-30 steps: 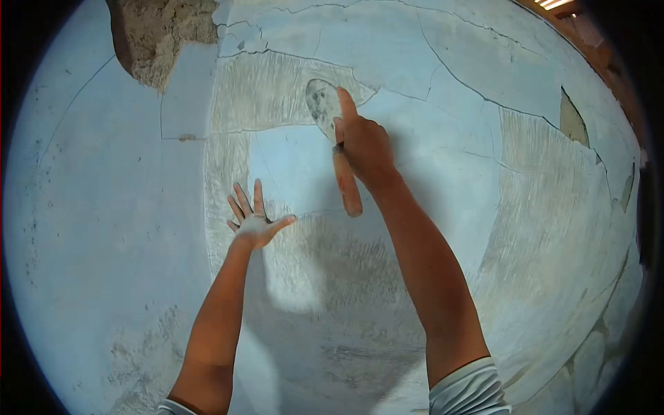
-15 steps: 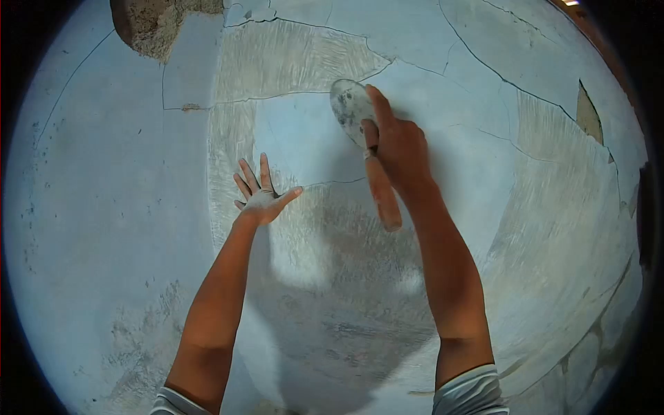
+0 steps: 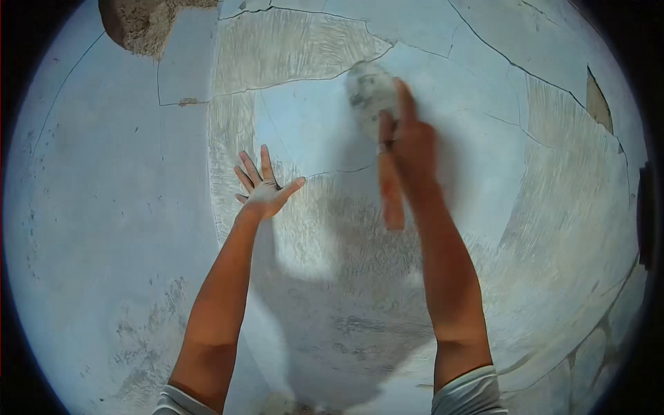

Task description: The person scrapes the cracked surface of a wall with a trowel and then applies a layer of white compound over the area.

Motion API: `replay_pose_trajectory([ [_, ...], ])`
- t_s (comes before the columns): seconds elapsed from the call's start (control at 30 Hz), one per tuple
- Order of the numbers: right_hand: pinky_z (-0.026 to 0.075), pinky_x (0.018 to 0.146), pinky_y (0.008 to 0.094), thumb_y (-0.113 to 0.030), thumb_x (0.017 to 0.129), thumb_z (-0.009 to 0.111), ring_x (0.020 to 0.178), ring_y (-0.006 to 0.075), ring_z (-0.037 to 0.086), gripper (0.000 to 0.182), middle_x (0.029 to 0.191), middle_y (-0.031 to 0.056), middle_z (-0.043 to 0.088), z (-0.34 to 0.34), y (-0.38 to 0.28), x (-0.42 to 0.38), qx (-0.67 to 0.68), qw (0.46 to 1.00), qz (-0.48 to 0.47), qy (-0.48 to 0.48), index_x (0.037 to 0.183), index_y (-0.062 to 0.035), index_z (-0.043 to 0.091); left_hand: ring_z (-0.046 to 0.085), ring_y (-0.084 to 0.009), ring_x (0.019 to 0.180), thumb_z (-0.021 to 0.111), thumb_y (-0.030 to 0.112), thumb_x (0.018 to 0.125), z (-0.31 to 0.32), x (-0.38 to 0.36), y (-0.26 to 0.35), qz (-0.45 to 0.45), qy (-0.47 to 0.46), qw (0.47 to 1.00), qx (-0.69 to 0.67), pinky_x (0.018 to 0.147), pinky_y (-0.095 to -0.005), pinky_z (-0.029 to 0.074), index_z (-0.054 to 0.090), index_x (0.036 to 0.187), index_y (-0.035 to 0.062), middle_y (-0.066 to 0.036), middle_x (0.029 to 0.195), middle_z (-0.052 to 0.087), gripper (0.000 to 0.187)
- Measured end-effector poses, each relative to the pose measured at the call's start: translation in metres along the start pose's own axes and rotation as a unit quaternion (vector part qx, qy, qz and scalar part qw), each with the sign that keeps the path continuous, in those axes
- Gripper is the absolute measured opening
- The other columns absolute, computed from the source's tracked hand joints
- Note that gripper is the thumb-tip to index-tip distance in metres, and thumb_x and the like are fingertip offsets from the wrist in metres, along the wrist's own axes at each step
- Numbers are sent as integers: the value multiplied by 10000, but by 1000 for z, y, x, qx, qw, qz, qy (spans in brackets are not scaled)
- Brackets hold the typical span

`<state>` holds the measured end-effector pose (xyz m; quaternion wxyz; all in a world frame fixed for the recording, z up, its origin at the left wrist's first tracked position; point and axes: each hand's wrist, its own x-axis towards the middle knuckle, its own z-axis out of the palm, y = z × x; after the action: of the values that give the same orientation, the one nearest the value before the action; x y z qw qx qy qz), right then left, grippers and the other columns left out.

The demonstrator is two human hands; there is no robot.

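My right hand [image 3: 417, 149] grips a trowel [image 3: 372, 93] with a rounded, pale, grey-spotted blade and a reddish-brown handle [image 3: 391, 200]. The blade points up and overlaps the smooth pale-blue part of the cracked wall [image 3: 311, 128]; hand and blade are blurred by motion. Lower and to the left, my left hand [image 3: 264, 199] lies with fingers spread against the wall, over a scratched strip. Pale dust coats the back of that hand. A thin crack runs from near its thumb toward the trowel handle.
A broken-out hole [image 3: 145, 28] with rough brown filling opens at the upper left. Scratched patches [image 3: 290, 52] lie above and at the right. A sliver-shaped gap [image 3: 597, 104] shows at the right, and a dark object [image 3: 646, 214] stands at the far right edge.
My right hand and the trowel have shifted a little right, the blade also slightly up, and the handle now hangs more upright. My left hand keeps its place on the wall.
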<state>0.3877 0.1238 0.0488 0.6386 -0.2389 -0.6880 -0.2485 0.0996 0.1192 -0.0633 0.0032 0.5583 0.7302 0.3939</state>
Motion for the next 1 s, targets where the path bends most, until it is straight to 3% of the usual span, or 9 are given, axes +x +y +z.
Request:
replay_pose_trajectory([
  [0.13, 570, 608, 495, -287, 1067, 597, 628, 366, 707, 555, 739, 179, 709, 9, -15, -1, -59, 995, -43, -68, 1583, -153, 444, -406, -476, 1515, 567, 995, 740, 2, -2, 1, -7, 0, 1000, 0, 1137, -862, -19, -368, 1611, 325, -195, 1629, -496, 1443],
  [0.17, 572, 610, 482, -280, 1078, 577, 620, 362, 697, 545, 723, 172, 702, 6, 1, 6, -47, 998, -48, -6, 1587, -149, 434, -393, -483, 1520, 558, 993, 750, 1, -5, 3, -9, -1, 1000, 7, 1140, -861, 2, -374, 1608, 328, -197, 1628, -496, 1431],
  [0.27, 573, 617, 476, -274, 1077, 580, 614, 363, 687, 568, 723, 164, 695, -12, -13, 4, 57, 991, 123, 6, 1606, -162, 405, -379, -488, 1527, 562, 983, 763, 0, -2, -1, -4, 2, 1000, 11, 1142, -859, 21, -384, 1601, 332, -197, 1625, -501, 1422],
  [0.4, 566, 583, 463, -231, 1064, 600, 612, 344, 701, 586, 702, 166, 688, 26, -23, -21, -44, 995, -70, -58, 1609, -157, 399, -394, -490, 1517, 576, 979, 756, 4, -7, 1, -1, -5, 1000, -7, 1146, -852, -6, -383, 1602, 323, -200, 1623, -502, 1438],
  [0.5, 574, 629, 485, -220, 1044, 621, 643, 363, 706, 628, 703, 169, 681, -11, -13, 11, 23, 998, 51, 15, 1621, -148, 383, -406, -486, 1512, 585, 978, 752, -1, -5, 1, -4, -5, 1000, -10, 1152, -844, -32, -380, 1605, 318, -200, 1621, -504, 1446],
  [0.67, 600, 716, 476, -242, 1050, 590, 738, 349, 747, 644, 787, 181, 717, 36, -41, -33, -15, 990, -44, -136, 1627, -97, 345, -402, -483, 1514, 578, 974, 761, 3, -5, 0, -6, -5, 1000, -6, 1151, -845, -30, -380, 1605, 315, -194, 1621, -507, 1437],
  [0.83, 571, 607, 461, -167, 1020, 626, 626, 324, 712, 639, 730, 164, 688, 2, -21, 11, 52, 992, 103, 43, 1606, -67, 391, -402, -489, 1512, 573, 970, 770, -2, -4, 3, -8, -7, 1000, 6, 1156, -841, -28, -380, 1606, 305, -198, 1623, -503, 1431],
  [0.93, 549, 551, 457, -146, 1021, 632, 562, 314, 683, 588, 684, 142, 678, 58, -34, -32, -38, 994, -100, 34, 1568, -54, 439, -405, -489, 1510, 560, 978, 770, 0, -6, 2, 0, -3, 1000, -4, 1147, -849, -27, -379, 1607, 304, -211, 1625, -496, 1427],
  [1.0, 551, 549, 450, -191, 1042, 628, 543, 306, 674, 544, 651, 130, 668, 49, -36, -32, -26, 997, -68, -7, 1546, -60, 471, -403, -492, 1511, 556, 982, 767, 1, -5, 0, 3, -2, 1000, -8, 1146, -851, -19, -380, 1607, 303, -213, 1622, -498, 1429],
])
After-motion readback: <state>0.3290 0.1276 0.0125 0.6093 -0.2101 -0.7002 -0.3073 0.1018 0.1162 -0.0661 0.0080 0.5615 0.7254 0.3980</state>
